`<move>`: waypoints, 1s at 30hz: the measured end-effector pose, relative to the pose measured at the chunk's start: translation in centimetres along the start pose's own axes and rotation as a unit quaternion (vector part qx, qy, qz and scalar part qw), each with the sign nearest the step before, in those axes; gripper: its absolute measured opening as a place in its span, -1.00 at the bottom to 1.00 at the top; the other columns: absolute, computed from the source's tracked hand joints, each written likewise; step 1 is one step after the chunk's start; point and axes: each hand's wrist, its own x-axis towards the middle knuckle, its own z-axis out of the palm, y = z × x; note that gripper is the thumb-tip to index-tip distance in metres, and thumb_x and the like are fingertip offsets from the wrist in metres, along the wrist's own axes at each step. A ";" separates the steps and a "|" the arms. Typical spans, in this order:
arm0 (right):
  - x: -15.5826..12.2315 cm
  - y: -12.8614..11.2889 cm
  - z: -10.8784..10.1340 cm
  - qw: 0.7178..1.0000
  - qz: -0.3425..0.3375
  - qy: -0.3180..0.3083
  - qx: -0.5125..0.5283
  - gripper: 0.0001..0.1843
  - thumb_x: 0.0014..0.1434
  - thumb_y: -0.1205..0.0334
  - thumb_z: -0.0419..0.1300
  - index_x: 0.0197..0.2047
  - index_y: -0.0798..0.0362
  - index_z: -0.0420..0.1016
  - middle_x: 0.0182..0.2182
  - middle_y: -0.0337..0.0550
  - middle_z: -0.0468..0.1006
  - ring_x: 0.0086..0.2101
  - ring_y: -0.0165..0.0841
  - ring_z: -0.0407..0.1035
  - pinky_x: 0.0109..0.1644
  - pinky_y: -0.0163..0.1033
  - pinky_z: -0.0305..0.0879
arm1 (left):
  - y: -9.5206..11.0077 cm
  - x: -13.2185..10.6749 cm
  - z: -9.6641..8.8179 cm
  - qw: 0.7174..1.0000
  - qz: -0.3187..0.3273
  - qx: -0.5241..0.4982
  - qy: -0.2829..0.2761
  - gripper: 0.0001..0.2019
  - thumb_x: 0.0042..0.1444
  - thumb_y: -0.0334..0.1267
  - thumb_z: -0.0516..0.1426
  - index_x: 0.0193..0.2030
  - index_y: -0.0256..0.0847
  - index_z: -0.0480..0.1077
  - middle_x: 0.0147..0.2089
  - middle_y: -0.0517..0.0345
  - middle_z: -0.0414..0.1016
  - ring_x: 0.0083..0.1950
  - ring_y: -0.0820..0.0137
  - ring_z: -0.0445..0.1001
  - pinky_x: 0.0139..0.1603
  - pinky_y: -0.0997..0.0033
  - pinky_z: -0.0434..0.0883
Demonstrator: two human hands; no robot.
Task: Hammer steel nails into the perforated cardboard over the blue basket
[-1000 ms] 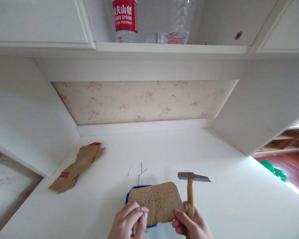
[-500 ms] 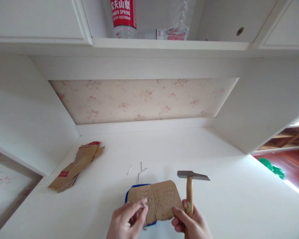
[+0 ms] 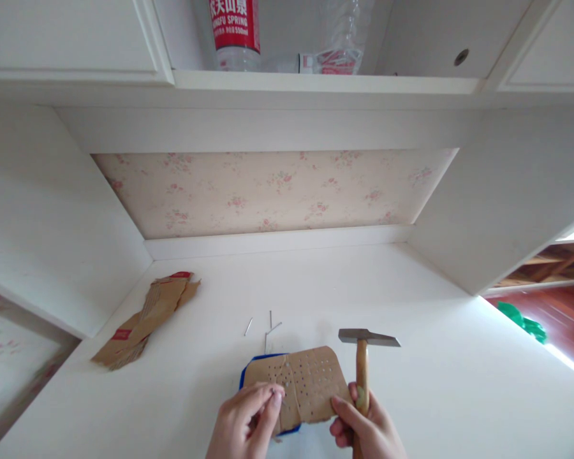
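A brown cardboard piece [image 3: 310, 379] dotted with several small holes lies on a blue pad [image 3: 245, 377] near the desk's front edge. My left hand [image 3: 246, 424] pinches a thin nail at the cardboard's left part, fingers closed. Fingers of my right hand [image 3: 366, 430] wrap the wooden handle of a hammer [image 3: 363, 357] and also press the cardboard's right edge. The hammer's grey metal head points sideways just right of the cardboard. A few loose nails [image 3: 266, 327] lie on the desk behind it.
Torn cardboard scraps [image 3: 146, 319] lie at the left of the white desk [image 3: 435, 357]. White side panels close in both sides, floral wallpaper behind. Water bottles [image 3: 234, 32] stand on the shelf above. A red floor shows at far right.
My left hand has shifted slightly on the cardboard, keeping its pinch. The hammer has barely moved. The view has tipped down a little.
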 end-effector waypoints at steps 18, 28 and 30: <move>0.2 0.2 -0.2 1.000 0.000 -0.002 -0.003 -0.45 -0.19 -0.09 0.49 -0.37 -0.04 0.23 -0.77 -0.38 0.50 -0.71 -0.48 0.33 -0.61 -0.41 0.22 | -0.4 0.1 0.4 0.996 0.069 0.062 0.002 -0.69 0.37 -0.18 0.00 -0.32 -0.13 0.50 -0.42 0.15 0.54 -0.41 0.46 0.54 -0.35 0.60 0.49; 0.0 0.0 -0.1 1.000 -0.011 -0.005 -0.012 -0.47 -0.15 -0.09 0.47 -0.37 -0.03 0.24 -0.78 -0.37 0.50 -0.72 -0.47 0.33 -0.62 -0.39 0.20 | -0.6 -0.1 0.5 0.992 0.078 0.097 -0.022 -0.74 0.37 -0.26 0.00 -0.31 -0.12 0.43 -0.40 0.19 0.55 -0.39 0.45 0.53 -0.33 0.54 0.44; 0.0 0.0 -0.1 1.000 -0.012 -0.008 -0.016 -0.47 -0.15 -0.10 0.46 -0.37 -0.03 0.24 -0.78 -0.37 0.50 -0.72 -0.47 0.33 -0.62 -0.40 0.18 | -0.8 -0.3 0.6 0.990 0.084 0.111 -0.030 -0.77 0.37 -0.29 -0.01 -0.28 -0.12 0.42 -0.35 0.20 0.57 -0.34 0.45 0.55 -0.30 0.53 0.43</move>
